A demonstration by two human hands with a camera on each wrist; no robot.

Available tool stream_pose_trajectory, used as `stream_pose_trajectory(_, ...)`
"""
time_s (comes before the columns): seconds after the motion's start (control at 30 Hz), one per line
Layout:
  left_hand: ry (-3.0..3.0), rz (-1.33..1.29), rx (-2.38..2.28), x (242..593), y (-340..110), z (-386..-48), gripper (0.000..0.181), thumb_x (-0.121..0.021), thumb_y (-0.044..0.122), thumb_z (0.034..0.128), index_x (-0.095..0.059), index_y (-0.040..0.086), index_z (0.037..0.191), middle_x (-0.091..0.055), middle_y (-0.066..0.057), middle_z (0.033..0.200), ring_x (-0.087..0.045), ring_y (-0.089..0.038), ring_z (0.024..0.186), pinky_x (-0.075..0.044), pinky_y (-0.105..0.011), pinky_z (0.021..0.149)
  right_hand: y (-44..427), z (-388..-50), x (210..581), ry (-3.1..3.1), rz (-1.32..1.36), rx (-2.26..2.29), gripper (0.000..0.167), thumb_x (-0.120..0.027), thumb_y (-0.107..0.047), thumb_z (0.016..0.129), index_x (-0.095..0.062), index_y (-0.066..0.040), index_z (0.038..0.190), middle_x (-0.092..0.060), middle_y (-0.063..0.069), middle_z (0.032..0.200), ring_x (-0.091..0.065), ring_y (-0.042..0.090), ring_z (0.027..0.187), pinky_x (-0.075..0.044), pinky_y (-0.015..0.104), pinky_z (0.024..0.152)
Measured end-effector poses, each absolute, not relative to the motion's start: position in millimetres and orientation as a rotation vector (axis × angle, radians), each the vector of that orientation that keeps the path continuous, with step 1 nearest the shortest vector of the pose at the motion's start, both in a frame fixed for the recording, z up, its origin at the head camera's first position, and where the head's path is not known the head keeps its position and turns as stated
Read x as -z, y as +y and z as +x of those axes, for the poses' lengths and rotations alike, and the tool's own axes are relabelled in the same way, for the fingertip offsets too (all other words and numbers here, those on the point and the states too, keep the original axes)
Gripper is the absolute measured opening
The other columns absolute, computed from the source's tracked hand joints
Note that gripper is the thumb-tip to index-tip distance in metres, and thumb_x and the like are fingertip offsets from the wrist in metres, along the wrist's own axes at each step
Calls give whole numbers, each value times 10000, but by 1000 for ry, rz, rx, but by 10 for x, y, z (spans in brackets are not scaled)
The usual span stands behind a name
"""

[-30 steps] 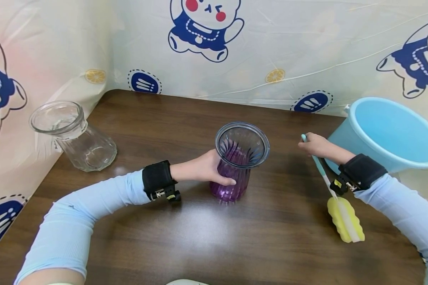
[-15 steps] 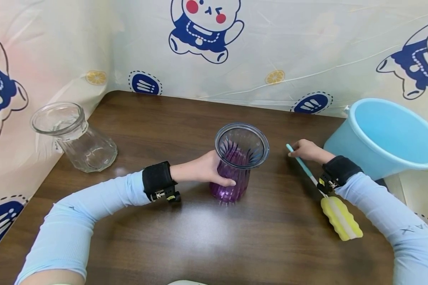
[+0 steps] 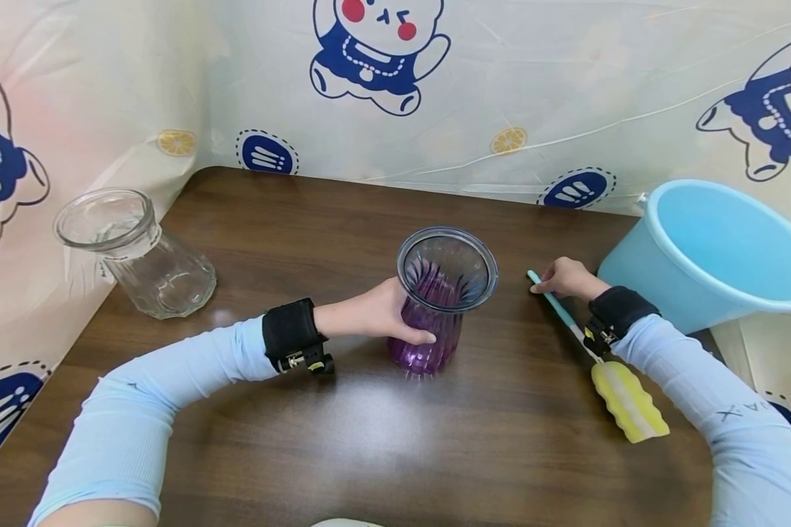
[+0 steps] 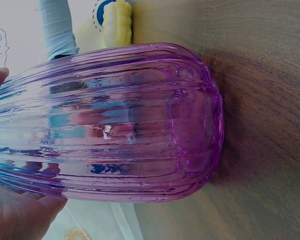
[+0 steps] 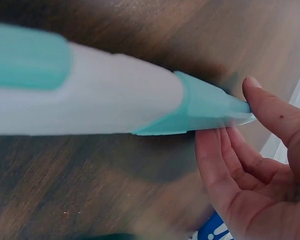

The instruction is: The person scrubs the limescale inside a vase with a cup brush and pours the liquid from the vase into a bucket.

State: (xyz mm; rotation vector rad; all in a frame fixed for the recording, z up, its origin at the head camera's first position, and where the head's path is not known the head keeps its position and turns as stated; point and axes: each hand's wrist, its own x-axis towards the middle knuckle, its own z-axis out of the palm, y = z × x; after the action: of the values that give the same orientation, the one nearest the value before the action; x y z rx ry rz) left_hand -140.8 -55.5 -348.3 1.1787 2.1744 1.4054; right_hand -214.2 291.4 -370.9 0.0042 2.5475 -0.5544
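Note:
A ribbed purple glass vase with a wide rim stands upright on the table, left of the brush. My left hand grips its side, thumb across the front; in the left wrist view the vase's base meets the wood. At the right, a bottle brush with a yellow sponge head and a teal and white handle lies slanted on the table. My right hand holds the handle's far end. In the right wrist view its thumb and fingertips lie on opposite sides of the handle.
A clear glass jar stands at the back left. A light blue bucket sits at the right, close beyond my right hand. Behind the table hangs a printed cloth. Part of a white object shows at the front edge.
My right hand has moved left and lower with the brush handle, and the brush now lies nearer the table's middle, beside the bucket. The left hand and vase have stayed put.

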Motion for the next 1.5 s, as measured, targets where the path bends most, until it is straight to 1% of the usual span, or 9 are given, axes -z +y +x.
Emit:
stream_pose_trajectory(0.2, 2185, 1175, -1393, 3471, -547, -1407, 783, -793, 152, 662, -325, 25, 1278, -497, -114, 1221, -450, -179, 1157, -351, -323, 990, 2937, -2147, 3718, 2547, 18, 550, 417, -655, -261, 840, -570, 104, 1023, -566, 156, 865, -535, 242, 747, -485, 270, 648)
stream_pose_trajectory(0.3, 2185, 1175, -1383, 3472, -537, -1412, 771, -791, 153, 666, -335, 26, 1274, -501, -109, 1219, -454, -173, 1151, -352, -314, 988, 2948, -2141, 3707, 2546, -2, 537, 434, -637, -309, 848, -601, 97, 997, -572, 123, 808, -531, 227, 722, -480, 270, 637)
stream_pose_trajectory(0.43, 2193, 1177, -1376, 3472, -529, -1415, 766, -789, 161, 665, -343, 24, 1273, -501, -112, 1223, -452, -177, 1154, -349, -317, 990, 2937, -2129, 3652, 2559, -48, 481, 444, -598, -372, 863, -646, 68, 828, -497, 33, 615, -480, 175, 597, -408, 244, 556)
stream_pose_trajectory(0.53, 2198, 1180, -1374, 3470, -523, -1418, 774, -790, 163, 665, -337, 23, 1276, -496, -115, 1228, -446, -179, 1161, -345, -319, 994, 2905, -2109, 3568, 2600, -111, 431, 428, -589, -357, 871, -643, 59, 784, -460, 20, 563, -444, 160, 540, -358, 248, 513)
stream_pose_trajectory(0.63, 2196, 1179, -1375, 3468, -520, -1421, 770, -791, 156, 666, -339, 23, 1274, -498, -112, 1225, -450, -174, 1157, -348, -314, 992, 2862, -2070, 3466, 2676, -228, 377, 371, -603, -293, 870, -624, 77, 877, -534, 75, 629, -482, 182, 566, -417, 278, 522)
stream_pose_trajectory(0.73, 2191, 1178, -1381, 3461, -519, -1422, 768, -789, 148, 669, -336, 19, 1274, -501, -115, 1220, -454, -178, 1153, -353, -315, 988, 2831, -2018, 3378, 2782, -438, 263, 342, -632, -230, 854, -591, 85, 979, -602, 149, 786, -547, 226, 663, -502, 346, 617)
stream_pose_trajectory(0.87, 2189, 1181, -1390, 3454, -518, -1422, 773, -788, 142, 670, -328, 7, 1277, -500, -128, 1219, -455, -193, 1154, -355, -324, 987, 2820, -1934, 3282, 2902, -706, 108, 329, -665, -186, 826, -586, 62, 1029, -606, 183, 911, -584, 275, 783, -507, 418, 722)
stream_pose_trajectory(1.13, 2189, 1188, -1389, 3454, -505, -1418, 772, -788, 143, 670, -323, -1, 1269, -502, -146, 1212, -457, -212, 1154, -358, -335, 986, 2846, -1727, 2948, 3062, -891, 107, 330, -664, -133, 824, -571, 70, 1067, -599, 204, 961, -582, 314, 852, -495, 438, 731)
stream_pose_trajectory(1.5, 2172, 1178, -1399, 3493, -506, -1408, 771, -790, 136, 667, -325, 19, 1271, -500, -122, 1219, -451, -188, 1162, -350, -330, 992, 2999, -1484, 2438, 3267, -880, 164, 324, -684, -79, 796, -565, 80, 1052, -572, 236, 931, -545, 359, 833, -459, 490, 708)
